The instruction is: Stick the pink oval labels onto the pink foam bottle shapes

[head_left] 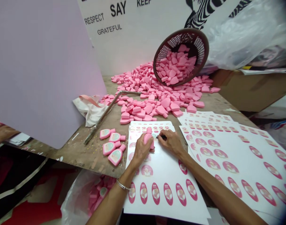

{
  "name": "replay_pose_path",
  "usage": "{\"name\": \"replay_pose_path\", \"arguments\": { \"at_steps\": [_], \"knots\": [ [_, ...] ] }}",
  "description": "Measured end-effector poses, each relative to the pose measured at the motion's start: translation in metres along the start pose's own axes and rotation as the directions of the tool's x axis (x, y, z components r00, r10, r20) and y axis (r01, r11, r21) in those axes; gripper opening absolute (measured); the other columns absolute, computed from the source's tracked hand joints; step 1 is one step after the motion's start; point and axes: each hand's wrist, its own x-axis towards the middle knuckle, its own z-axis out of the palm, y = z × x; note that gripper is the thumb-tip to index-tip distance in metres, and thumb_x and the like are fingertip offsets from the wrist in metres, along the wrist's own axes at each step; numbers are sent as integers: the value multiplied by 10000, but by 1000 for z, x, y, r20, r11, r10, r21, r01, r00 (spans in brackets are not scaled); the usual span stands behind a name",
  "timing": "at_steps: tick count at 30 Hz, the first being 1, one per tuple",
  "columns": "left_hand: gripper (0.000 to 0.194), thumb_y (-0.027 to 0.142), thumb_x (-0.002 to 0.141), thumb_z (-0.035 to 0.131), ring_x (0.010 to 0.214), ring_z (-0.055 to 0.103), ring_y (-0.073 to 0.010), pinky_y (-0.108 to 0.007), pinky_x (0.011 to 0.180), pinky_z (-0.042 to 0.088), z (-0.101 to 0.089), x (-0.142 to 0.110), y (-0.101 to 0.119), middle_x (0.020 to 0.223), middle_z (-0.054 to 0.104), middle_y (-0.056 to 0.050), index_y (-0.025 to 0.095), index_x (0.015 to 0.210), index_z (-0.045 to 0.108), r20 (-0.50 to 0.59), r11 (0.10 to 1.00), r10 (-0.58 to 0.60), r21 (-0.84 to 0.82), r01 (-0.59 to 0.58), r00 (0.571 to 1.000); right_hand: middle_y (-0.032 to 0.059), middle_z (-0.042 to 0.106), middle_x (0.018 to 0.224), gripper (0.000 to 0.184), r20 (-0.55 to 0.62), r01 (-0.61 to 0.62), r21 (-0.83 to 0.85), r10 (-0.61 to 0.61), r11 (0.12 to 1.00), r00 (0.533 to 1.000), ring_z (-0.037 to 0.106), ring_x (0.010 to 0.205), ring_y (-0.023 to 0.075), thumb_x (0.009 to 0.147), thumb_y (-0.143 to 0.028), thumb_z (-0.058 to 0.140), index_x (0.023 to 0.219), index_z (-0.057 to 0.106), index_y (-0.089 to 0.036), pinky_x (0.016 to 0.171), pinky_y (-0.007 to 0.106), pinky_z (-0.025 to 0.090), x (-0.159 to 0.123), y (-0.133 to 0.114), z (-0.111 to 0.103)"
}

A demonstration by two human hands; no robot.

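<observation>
My left hand (143, 147) grips a small pink toy bottle (148, 137) upright, just over a sheet of stickers (161, 175). Beside it, my right hand (171, 142) is closed in a pinch on a small dark tool (164, 137), whose kind I cannot make out. The tool's tip is by a pale green sticker (154, 136), partly hidden behind the bottle. Oval and arched pink stickers remain on the sheet under both hands. To the left lie several pink bottles with pale labels (115, 156).
A brown basket (205, 62) lies tipped at the back, spilling a heap of pink bottles (138, 81). More sticker sheets (241, 159) spread rightward. At left are a bent metal rod (103, 117), a white cloth (92, 111), a lilac board (44, 68) and another person's hand (4, 134). Below hangs a plastic bag (72, 197).
</observation>
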Motion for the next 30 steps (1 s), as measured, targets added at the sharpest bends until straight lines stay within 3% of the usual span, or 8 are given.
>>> {"name": "replay_pose_path", "arguments": {
  "at_steps": [6, 13, 18, 25, 27, 30],
  "knots": [
    [338, 437, 780, 606, 533, 581, -106, -246, 467, 546, 0, 0, -1, 765, 536, -3, 167, 975, 548, -14, 1000, -1, -27, 1, 1000, 56, 648, 756, 149, -59, -42, -31, 40, 999, 997, 548, 799, 210, 858, -247, 461, 780, 578, -199, 718, 324, 272, -2, -1, 0],
    [321, 429, 780, 617, 579, 573, -105, -264, 514, 559, -1, 0, 3, 807, 523, -16, 156, 941, 564, -8, 998, -6, -62, 5, 1000, 7, 652, 711, 131, -35, -31, -6, 31, 999, 999, 565, 727, 180, 838, -270, 502, 731, 555, -216, 692, 302, 289, 0, 4, 3],
    [347, 436, 774, 633, 598, 591, -109, -247, 534, 551, -2, 0, 0, 832, 541, -18, 160, 976, 575, 1, 997, -17, -82, 17, 1000, 48, 669, 776, 137, -59, -26, -34, 24, 999, 998, 559, 772, 213, 827, -326, 545, 775, 572, -201, 732, 333, 287, -1, -2, 1],
    [384, 491, 750, 660, 706, 589, -134, -247, 606, 558, -4, 2, -4, 851, 565, -30, 164, 933, 579, -24, 993, -12, -115, 10, 1000, 73, 665, 761, 176, -163, 111, -22, -113, 994, 980, 562, 796, 220, 846, -336, 549, 768, 588, -183, 804, 371, 317, -6, -11, -3],
    [406, 510, 757, 646, 700, 587, -131, -253, 612, 562, -4, 2, -3, 857, 566, -31, 162, 953, 572, -39, 993, -3, -120, -1, 999, 61, 659, 741, 188, -210, 78, 88, -58, 993, 976, 569, 768, 211, 817, -363, 586, 744, 583, -189, 796, 366, 352, -6, -10, -8],
    [462, 556, 786, 593, 659, 598, -131, -272, 598, 564, -4, -2, 0, 840, 571, -30, 153, 1009, 556, -57, 976, -21, -216, 8, 998, 31, 637, 713, 264, -195, -108, 395, 198, 912, 960, 563, 685, 178, 787, -450, 616, 742, 583, -192, 692, 322, 417, -6, -10, -22]
  ]
}}
